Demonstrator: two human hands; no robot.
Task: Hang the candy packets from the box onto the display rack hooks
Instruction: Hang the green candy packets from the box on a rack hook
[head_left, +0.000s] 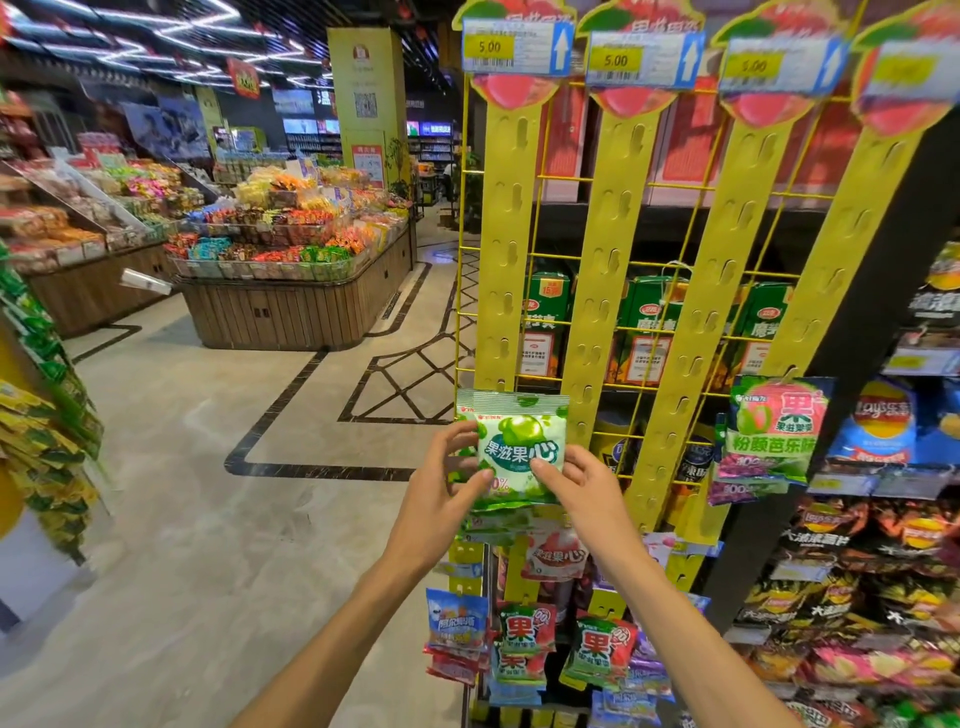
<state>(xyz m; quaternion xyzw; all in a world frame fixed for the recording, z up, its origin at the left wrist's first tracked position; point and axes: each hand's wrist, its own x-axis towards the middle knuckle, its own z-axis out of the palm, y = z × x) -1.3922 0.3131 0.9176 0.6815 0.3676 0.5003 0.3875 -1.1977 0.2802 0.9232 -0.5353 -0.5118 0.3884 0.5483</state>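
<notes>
I hold a green and white candy packet (519, 441) with both hands against the leftmost yellow hanging strip (506, 234) of the display rack. My left hand (452, 478) grips its left side and my right hand (576, 480) grips its lower right edge. The packet's top edge sits level with a hook near the strip's lower part. More candy packets (524, 644) hang below on the strips, and a green and pink packet (769, 431) hangs on the right strip. The box is not in view.
Several yellow strips with price tags (519, 47) stand on a yellow wire grid (639, 322). Chip bags (883, 421) fill shelves at the right. A wooden snack island (291, 306) stands across the tiled aisle at the left.
</notes>
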